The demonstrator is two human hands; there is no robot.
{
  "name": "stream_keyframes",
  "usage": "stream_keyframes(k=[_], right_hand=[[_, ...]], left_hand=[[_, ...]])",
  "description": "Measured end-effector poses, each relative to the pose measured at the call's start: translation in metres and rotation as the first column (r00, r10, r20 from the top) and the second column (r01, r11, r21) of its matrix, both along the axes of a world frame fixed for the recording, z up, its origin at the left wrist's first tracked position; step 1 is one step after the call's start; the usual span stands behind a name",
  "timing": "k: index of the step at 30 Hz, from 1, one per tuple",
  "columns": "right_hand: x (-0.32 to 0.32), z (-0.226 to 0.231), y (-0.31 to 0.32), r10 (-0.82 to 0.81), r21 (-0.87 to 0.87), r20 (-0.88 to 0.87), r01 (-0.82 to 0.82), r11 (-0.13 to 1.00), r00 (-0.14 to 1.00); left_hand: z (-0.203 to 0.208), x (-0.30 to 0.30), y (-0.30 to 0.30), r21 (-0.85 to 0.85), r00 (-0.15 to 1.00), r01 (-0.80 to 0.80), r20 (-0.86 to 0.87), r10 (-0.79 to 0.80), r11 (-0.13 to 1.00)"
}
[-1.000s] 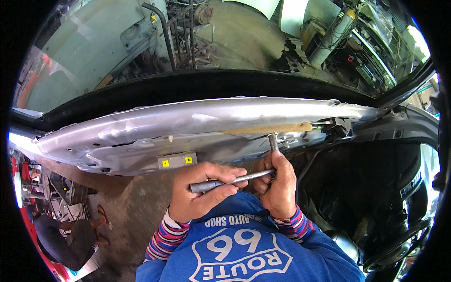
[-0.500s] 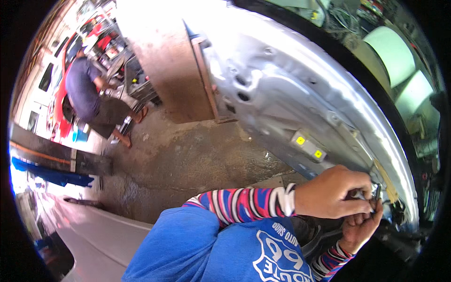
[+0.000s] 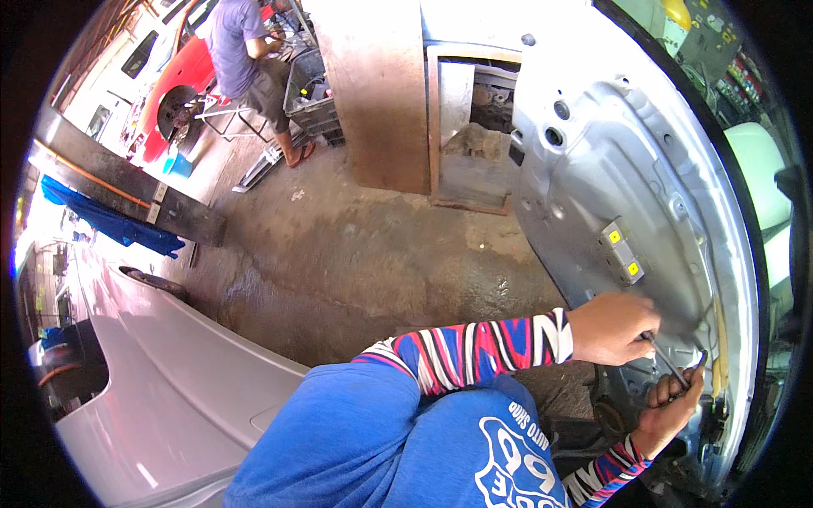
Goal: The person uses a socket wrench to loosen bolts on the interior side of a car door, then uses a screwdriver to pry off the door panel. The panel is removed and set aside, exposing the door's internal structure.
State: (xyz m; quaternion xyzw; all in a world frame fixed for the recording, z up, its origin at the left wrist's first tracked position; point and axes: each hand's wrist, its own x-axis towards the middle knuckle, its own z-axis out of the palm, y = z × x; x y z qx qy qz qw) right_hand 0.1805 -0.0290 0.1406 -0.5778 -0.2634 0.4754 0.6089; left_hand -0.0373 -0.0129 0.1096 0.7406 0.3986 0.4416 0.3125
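Closed around the end of a thin metal rod-shaped tool, my left hand is held over a bare silver car panel, which looks like a door's inner side. The tool slants down to the right, toward my right hand. That hand's fingers are curled at the tool's far end, and a small dark piece shows by its fingertips; I cannot make out what it grips. A light strip runs along the panel edge beside my right hand. On the panel sits a grey block with two yellow stickers.
At left stands a silver car body panel. A brown board and a wooden frame lean upright at the back. Another person works by a black crate and a red car. Wet concrete floor lies between.
My view has turned, so the scene sits differently. My hands have moved apart from each other, and the rod-shaped tool now shows between them. The other person is now partly cut off at the top.
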Motion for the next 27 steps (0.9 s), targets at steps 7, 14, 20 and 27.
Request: stream_keyframes(k=[7,14,20,27], right_hand=[[-0.008,-0.001,-0.003,0.020,0.028,-0.028,-0.020,0.999,0.999],[-0.019,-0.007,-0.003,-0.065,0.054,0.150,0.058,0.997,0.987],[-0.021,-0.015,0.008,-0.156,0.148,0.161,0.133,0.980,0.975],[-0.020,-0.012,0.008,-0.137,0.130,0.123,0.121,0.984,0.983]], left_hand=[[-0.004,0.016,0.009,0.308,0.964,-0.084,-0.217,0.155,0.948],[-0.021,0.020,0.019,0.204,0.969,-0.030,-0.236,0.079,0.978],[-0.003,0.021,0.020,0.403,0.958,-0.063,-0.233,0.169,0.913],[-0.002,0.026,0.025,0.222,0.967,0.022,-0.251,0.035,0.975]])
